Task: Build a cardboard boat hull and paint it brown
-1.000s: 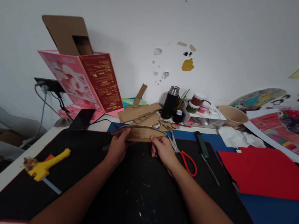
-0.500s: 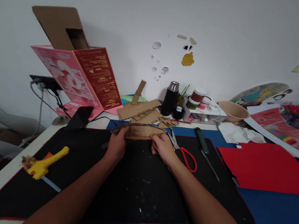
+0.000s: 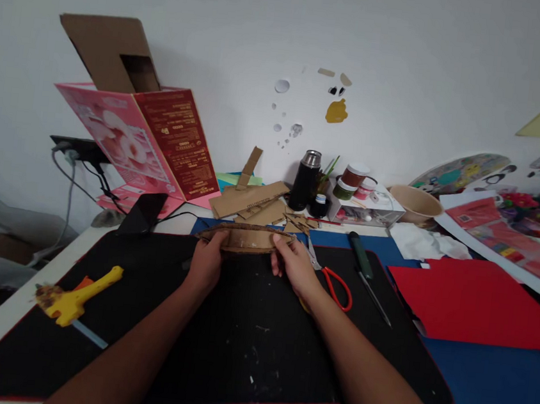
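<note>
Between my hands is a brown cardboard piece, long and shallow, with a curved upper edge and darker rims. My left hand grips its left end, the thumb on the near face. At the other end my right hand pinches it, thumb on top and the other fingers curled beneath. The piece is held above the far part of a black mat. Scissors with red handles lie just right of my right hand, partly covered by it. A yellow glue gun with a glue stick rests at the left.
Cardboard scraps lie behind my hands. Farther back stand a black thermos and paint jars on a small box. A green-handled knife and red paper are to the right; a phone and a pink box are to the left.
The cardboard piece has tilted slightly, so more of its inner face shows. My right thumb lies farther up on it. The whole view has shifted a little.
</note>
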A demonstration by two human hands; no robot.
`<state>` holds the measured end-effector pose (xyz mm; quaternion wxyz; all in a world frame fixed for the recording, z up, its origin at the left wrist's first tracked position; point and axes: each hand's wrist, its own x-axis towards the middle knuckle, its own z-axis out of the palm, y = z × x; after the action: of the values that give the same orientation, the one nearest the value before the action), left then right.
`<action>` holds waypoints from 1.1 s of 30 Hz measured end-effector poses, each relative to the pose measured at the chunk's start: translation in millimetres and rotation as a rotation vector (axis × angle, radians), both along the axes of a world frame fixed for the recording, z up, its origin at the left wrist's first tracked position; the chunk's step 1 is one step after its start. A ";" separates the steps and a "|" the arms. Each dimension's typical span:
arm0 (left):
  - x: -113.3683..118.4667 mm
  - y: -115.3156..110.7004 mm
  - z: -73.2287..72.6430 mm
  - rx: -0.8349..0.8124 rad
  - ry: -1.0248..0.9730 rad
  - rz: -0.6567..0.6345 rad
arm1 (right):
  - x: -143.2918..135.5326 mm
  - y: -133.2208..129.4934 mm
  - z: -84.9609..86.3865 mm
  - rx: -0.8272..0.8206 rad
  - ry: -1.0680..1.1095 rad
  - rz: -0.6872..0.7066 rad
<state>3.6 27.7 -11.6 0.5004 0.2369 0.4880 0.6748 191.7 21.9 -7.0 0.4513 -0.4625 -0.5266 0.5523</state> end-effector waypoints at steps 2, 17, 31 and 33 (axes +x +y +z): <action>-3.0 -0.1 0.4 -0.009 0.016 -0.055 | 1.3 2.2 -2.8 0.011 0.062 -0.083; -54.6 9.7 19.3 0.023 0.729 -0.222 | 27.2 -10.7 13.9 -0.072 -0.165 0.004; -36.0 -5.1 13.5 0.049 1.248 -0.329 | 60.5 -28.8 18.7 -0.091 -0.251 -0.066; -36.2 -5.2 13.2 0.044 1.304 -0.308 | 54.7 -22.1 17.3 -0.077 -0.243 -0.070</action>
<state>-32.7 22.5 1.6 0.1887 0.6732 0.6372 0.3241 246.4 -0.2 10.3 0.3850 -0.5614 -0.5392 0.4959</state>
